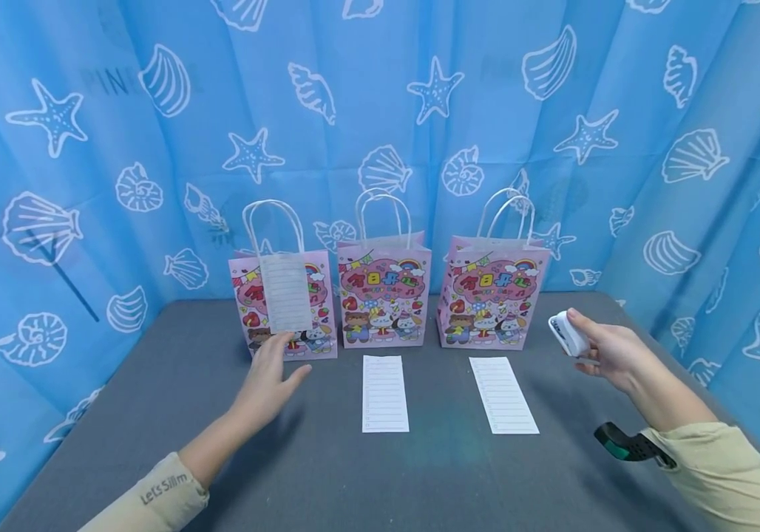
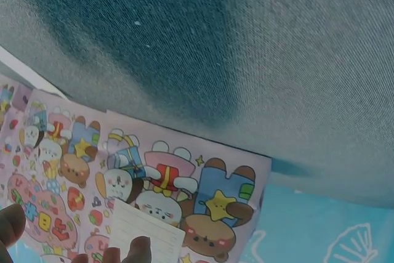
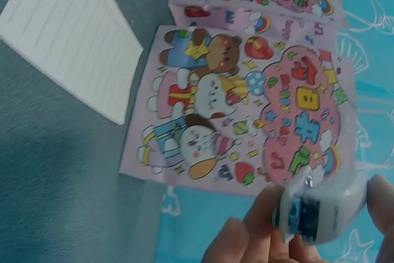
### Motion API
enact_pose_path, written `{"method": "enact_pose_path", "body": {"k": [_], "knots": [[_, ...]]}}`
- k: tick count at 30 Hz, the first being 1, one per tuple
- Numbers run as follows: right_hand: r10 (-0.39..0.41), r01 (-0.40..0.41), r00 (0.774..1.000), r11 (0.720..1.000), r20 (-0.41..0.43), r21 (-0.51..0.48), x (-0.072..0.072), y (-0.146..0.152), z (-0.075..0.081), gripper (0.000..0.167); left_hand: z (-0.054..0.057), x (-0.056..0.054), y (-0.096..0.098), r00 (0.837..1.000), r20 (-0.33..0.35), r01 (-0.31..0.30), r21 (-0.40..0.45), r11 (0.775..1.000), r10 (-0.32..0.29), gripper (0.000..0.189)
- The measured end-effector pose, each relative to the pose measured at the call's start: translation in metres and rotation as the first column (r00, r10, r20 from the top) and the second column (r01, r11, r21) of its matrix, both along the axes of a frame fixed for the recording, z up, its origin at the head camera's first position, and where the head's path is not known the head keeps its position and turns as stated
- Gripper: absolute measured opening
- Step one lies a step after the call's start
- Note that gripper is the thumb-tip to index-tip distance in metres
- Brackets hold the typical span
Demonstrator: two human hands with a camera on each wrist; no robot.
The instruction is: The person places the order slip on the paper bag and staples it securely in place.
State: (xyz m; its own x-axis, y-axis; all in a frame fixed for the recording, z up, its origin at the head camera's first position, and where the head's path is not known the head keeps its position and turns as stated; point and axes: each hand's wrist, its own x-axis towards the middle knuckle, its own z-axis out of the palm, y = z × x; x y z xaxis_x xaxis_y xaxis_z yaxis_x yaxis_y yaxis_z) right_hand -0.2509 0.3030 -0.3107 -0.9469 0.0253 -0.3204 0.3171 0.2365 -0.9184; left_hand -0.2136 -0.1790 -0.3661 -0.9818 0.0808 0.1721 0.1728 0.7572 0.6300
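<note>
My right hand [image 1: 613,356] holds a small white stapler [image 1: 568,334] between thumb and fingers, to the right of the right gift bag [image 1: 489,295]. In the right wrist view the stapler [image 3: 323,207] shows a blue inside. My left hand [image 1: 267,384] is in front of the left gift bag [image 1: 327,325], thumb spread away from the fingers, fingertips at the lower end of a lined paper slip [image 1: 287,292]. This slip hangs down the bag's front from near its white handle [image 1: 273,207]. Left fingertips [image 2: 140,249] overlap the slip in the left wrist view.
A middle gift bag [image 1: 383,295] stands between the other two. One lined slip [image 1: 385,395] lies before it, and another slip [image 1: 503,395] lies before the right bag. All rest on a grey tabletop [image 1: 446,473]. A blue shell-patterned curtain [image 1: 380,111] hangs behind.
</note>
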Motion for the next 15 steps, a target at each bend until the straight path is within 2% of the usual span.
{"method": "enact_pose_path", "body": {"k": [7, 15], "knots": [[0.061, -0.061, 0.998, 0.998, 0.027, -0.003, 0.001, 0.013, -0.013, 0.094, -0.008, 0.004, 0.008, 1.0, 0.002, 0.014, -0.019, 1.0, -0.014, 0.064], [0.082, -0.083, 0.994, 0.996, 0.075, 0.013, 0.002, 0.024, -0.03, 0.088, -0.017, 0.01, 0.015, 0.999, 0.013, 0.032, -0.028, 0.999, -0.032, 0.065]]}}
